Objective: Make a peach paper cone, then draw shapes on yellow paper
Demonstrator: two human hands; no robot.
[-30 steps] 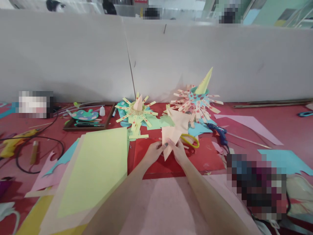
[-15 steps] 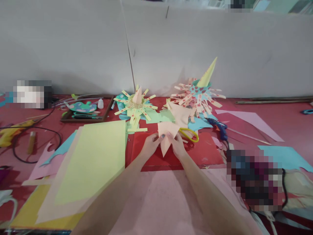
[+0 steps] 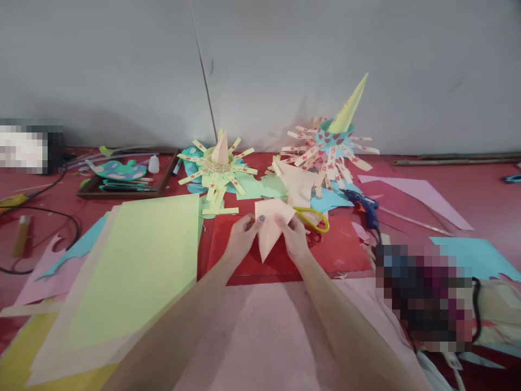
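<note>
Both hands hold a peach paper piece point(image 3: 269, 231) shaped like a downward-pointing triangle above a red sheet point(image 3: 342, 252). My left hand point(image 3: 241, 239) pinches its left edge, thumb on top. My right hand point(image 3: 295, 241) pinches its right edge. The fingers of both are closed on the paper. Yellow-handled scissors point(image 3: 315, 218) lie just right of my right hand.
A stack of yellow-green and peach sheets point(image 3: 134, 266) lies at the left. Two paper sunburst crafts point(image 3: 220, 165) point(image 3: 334, 149) with cones stand at the back near a grey wall. A blue glue gun point(image 3: 364, 206), a dark tray point(image 3: 122, 182), cables and paper scraps surround them.
The view has tilted downward, so everything sits lower and closer. Both hands have kept hold of the peach piece, which now shows as a cleaner triangle.
</note>
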